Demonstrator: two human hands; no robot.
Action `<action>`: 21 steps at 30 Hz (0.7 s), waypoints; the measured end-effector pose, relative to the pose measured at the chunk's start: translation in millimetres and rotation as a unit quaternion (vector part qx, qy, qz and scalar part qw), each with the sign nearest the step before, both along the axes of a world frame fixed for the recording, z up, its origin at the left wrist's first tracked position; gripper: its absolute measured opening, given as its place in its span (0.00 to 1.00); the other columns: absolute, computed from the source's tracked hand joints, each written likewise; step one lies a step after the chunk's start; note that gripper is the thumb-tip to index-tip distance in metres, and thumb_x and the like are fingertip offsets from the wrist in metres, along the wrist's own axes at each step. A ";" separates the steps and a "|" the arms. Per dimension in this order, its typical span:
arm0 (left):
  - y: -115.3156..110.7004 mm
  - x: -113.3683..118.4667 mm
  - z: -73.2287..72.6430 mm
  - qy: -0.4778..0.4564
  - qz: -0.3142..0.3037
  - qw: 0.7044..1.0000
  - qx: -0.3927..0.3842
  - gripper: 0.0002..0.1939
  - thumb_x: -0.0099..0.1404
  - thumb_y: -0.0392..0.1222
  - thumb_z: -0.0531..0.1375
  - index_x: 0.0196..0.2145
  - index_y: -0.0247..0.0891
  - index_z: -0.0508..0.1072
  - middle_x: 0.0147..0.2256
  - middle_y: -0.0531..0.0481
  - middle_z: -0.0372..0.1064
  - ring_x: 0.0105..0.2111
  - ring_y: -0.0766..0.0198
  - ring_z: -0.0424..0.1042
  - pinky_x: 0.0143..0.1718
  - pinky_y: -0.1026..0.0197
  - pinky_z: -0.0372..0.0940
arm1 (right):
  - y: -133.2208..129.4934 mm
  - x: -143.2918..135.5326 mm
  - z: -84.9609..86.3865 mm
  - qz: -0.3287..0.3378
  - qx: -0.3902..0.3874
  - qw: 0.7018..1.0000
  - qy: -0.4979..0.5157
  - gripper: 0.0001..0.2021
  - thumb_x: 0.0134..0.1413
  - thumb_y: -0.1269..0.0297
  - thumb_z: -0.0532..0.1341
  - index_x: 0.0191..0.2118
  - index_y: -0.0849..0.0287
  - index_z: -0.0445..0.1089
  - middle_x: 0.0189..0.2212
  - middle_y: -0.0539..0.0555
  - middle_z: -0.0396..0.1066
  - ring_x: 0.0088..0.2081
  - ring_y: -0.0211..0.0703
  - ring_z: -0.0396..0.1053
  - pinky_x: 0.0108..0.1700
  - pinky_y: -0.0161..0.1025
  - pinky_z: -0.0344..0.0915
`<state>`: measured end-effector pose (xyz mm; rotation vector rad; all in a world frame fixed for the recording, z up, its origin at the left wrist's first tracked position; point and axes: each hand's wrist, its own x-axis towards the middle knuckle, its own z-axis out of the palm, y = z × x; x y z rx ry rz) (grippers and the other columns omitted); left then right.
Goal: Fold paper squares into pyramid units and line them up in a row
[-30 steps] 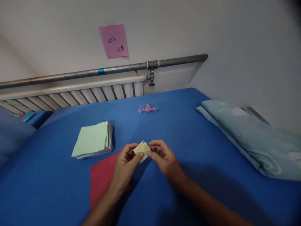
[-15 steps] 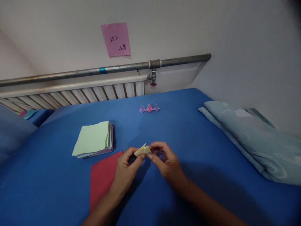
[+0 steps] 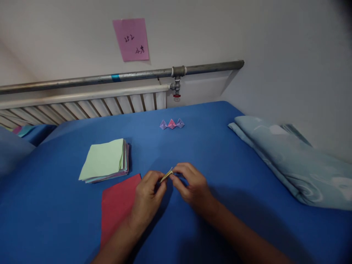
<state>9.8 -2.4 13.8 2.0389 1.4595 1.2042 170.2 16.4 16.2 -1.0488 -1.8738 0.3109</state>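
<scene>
A small folded piece of yellow paper [image 3: 166, 175] is held edge-on above the blue surface. My left hand [image 3: 150, 194] pinches its lower left end between thumb and fingers. At its upper right end, my right hand [image 3: 191, 185] closes thumb and forefinger on the paper. Its folds are mostly hidden by the fingers. Under my left wrist and forearm lies a red sheet [image 3: 118, 205]. Farther off, three small folded paper pieces [image 3: 172, 124], two purple with a pink one between them, sit side by side in a row.
A stack of coloured paper [image 3: 103, 159], pale green on top, lies to the left on the blue sheet [image 3: 209, 143]. A folded grey-green blanket [image 3: 286, 157] is at the right. Behind are a radiator [image 3: 121, 104], a metal pipe [image 3: 143, 74] and a pink note [image 3: 131, 39] on the wall.
The yellow paper has turned from showing its broad face to a thin edge, its parts now pressed flat together. The whole view has shifted slightly.
</scene>
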 end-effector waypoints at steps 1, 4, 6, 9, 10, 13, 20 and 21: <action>0.0 0.0 -0.4 0.001 -0.002 1.000 0.000 0.05 0.64 0.33 0.56 0.33 0.38 0.71 0.30 0.52 0.69 0.30 0.67 0.68 0.31 0.66 0.63 | 0.1 0.4 0.1 0.000 -0.002 1.000 -0.005 0.04 0.57 0.71 0.58 0.38 0.57 0.68 0.34 0.54 0.72 0.39 0.42 0.71 0.44 0.40 0.69; -0.2 0.3 -0.6 -0.001 -0.009 1.000 -0.001 0.05 0.65 0.34 0.56 0.34 0.39 0.71 0.32 0.51 0.70 0.31 0.67 0.69 0.32 0.65 0.65 | 0.3 1.3 0.1 0.004 -0.008 1.000 -0.019 0.04 0.58 0.71 0.57 0.38 0.58 0.68 0.33 0.54 0.72 0.37 0.41 0.71 0.42 0.38 0.68; -0.6 0.9 -0.3 -0.005 -0.013 1.000 -0.005 0.04 0.65 0.35 0.56 0.35 0.39 0.71 0.33 0.51 0.70 0.31 0.67 0.69 0.32 0.65 0.65 | 0.5 1.7 -0.6 0.005 -0.009 1.000 -0.030 0.04 0.58 0.71 0.57 0.38 0.58 0.68 0.33 0.54 0.72 0.36 0.41 0.71 0.41 0.38 0.68; -1.1 1.9 0.2 -0.015 -0.019 1.000 -0.005 0.04 0.67 0.37 0.56 0.36 0.39 0.71 0.33 0.51 0.70 0.31 0.67 0.69 0.32 0.65 0.66 | 0.9 2.2 -2.6 -0.002 -0.015 0.999 -0.045 0.05 0.59 0.70 0.56 0.37 0.58 0.68 0.33 0.55 0.72 0.36 0.41 0.71 0.40 0.37 0.68; -1.1 2.1 0.3 -0.017 -0.022 1.000 -0.002 0.04 0.67 0.37 0.56 0.36 0.39 0.71 0.33 0.51 0.70 0.32 0.67 0.70 0.32 0.65 0.66 | 1.0 2.4 -3.3 -0.004 -0.018 0.999 -0.049 0.05 0.59 0.70 0.55 0.37 0.58 0.68 0.32 0.55 0.72 0.36 0.41 0.71 0.39 0.37 0.68; -0.6 1.7 -0.3 -0.018 -0.032 0.999 0.012 0.04 0.67 0.35 0.56 0.37 0.39 0.71 0.35 0.50 0.70 0.34 0.67 0.70 0.35 0.65 0.66 | 1.4 2.7 -4.7 -0.006 -0.032 0.998 -0.053 0.06 0.59 0.70 0.55 0.37 0.58 0.69 0.32 0.55 0.73 0.34 0.40 0.71 0.38 0.37 0.68; 0.8 -1.3 -2.5 -0.039 -0.041 0.998 0.004 0.06 0.65 0.33 0.57 0.39 0.40 0.71 0.38 0.50 0.70 0.38 0.65 0.71 0.37 0.64 0.69 | 1.0 3.0 -4.9 0.011 -0.045 0.997 -0.054 0.06 0.57 0.71 0.56 0.38 0.57 0.69 0.33 0.54 0.72 0.34 0.40 0.71 0.38 0.36 0.68; 1.0 -1.4 -2.5 -0.044 -0.041 0.998 0.000 0.06 0.65 0.33 0.57 0.39 0.40 0.71 0.38 0.50 0.70 0.38 0.65 0.71 0.37 0.63 0.69 | 0.8 2.9 -5.0 0.009 -0.052 0.997 -0.051 0.06 0.57 0.70 0.56 0.38 0.57 0.69 0.32 0.54 0.72 0.34 0.40 0.71 0.37 0.36 0.68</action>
